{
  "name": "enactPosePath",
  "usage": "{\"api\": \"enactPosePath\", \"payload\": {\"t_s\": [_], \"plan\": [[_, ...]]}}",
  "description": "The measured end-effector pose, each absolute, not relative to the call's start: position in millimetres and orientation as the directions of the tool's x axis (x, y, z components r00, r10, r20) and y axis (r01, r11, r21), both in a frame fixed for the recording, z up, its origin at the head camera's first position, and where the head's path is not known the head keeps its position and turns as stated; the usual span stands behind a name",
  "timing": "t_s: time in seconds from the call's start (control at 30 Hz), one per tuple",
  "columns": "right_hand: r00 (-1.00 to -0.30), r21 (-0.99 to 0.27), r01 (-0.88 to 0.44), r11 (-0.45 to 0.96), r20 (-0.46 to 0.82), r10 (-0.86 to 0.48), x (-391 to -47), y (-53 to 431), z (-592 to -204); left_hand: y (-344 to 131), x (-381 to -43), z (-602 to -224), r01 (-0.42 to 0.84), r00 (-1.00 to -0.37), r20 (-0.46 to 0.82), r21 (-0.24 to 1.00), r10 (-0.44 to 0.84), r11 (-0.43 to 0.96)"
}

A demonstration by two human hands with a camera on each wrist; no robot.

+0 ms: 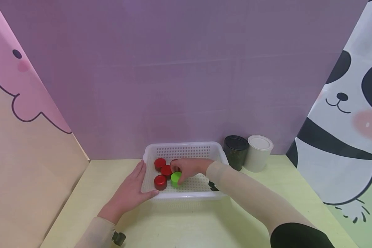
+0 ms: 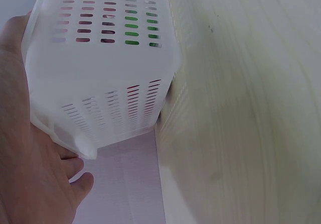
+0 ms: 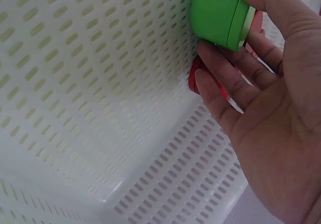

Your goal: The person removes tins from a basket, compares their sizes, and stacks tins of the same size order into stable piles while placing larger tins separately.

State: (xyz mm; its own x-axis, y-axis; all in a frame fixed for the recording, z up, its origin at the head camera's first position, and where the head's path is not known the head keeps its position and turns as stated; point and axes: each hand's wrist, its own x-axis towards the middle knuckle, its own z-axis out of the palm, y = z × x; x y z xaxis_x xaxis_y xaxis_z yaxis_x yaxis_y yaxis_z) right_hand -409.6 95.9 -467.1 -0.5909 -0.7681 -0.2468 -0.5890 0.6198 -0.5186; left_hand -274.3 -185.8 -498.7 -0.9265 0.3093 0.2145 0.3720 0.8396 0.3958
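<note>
A white perforated plastic basket (image 1: 189, 195) stands on the table with several small round lidded containers in it. My left hand (image 1: 131, 187) rests against its near left corner, fingers extended along the left rim and thumb on the front rim. Reaching inside, my right hand (image 1: 190, 167) pinches a green round container (image 3: 218, 15) between thumb and fingers. Several red round containers (image 1: 160, 182) sit to the left of and behind the green one. One red container (image 3: 194, 76) shows beside my right fingertips; another is mostly covered by that hand in the head view.
Behind the basket's right end stand a dark canister (image 1: 235, 153) and a white canister (image 1: 258, 153), side by side. A purple backdrop (image 1: 179, 75) rises behind the pale wooden table (image 1: 186, 227). Printed panels flank both sides.
</note>
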Motion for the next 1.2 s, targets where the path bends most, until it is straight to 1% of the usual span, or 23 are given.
{"api": "enactPosePath", "payload": {"t_s": [0.17, 0.5, 0.73, 0.97, 1.2], "plan": [[-0.580, -0.516, -0.605, 0.606, -0.236, -0.780, -407, 100, -458, -185, -274, -498, 0.364, -0.930, 0.205, 0.398, 0.305, 0.842], [-0.604, -0.523, -0.598, 0.607, -0.204, -0.771, -401, 112, -431, -183, -274, -498, 0.347, -0.936, 0.196, 0.400, 0.291, 0.848], [-0.608, -0.552, -0.597, 0.583, -0.163, -0.777, -395, 124, -414, -185, -274, -499, 0.349, -0.936, 0.203, 0.403, 0.289, 0.846], [-0.598, -0.573, -0.617, 0.539, -0.105, -0.795, -386, 135, -409, -186, -274, -498, 0.349, -0.936, 0.196, 0.403, 0.292, 0.846], [-0.603, -0.621, -0.617, 0.484, -0.022, -0.798, -377, 149, -410, -184, -274, -498, 0.350, -0.935, 0.199, 0.397, 0.293, 0.849]]}}
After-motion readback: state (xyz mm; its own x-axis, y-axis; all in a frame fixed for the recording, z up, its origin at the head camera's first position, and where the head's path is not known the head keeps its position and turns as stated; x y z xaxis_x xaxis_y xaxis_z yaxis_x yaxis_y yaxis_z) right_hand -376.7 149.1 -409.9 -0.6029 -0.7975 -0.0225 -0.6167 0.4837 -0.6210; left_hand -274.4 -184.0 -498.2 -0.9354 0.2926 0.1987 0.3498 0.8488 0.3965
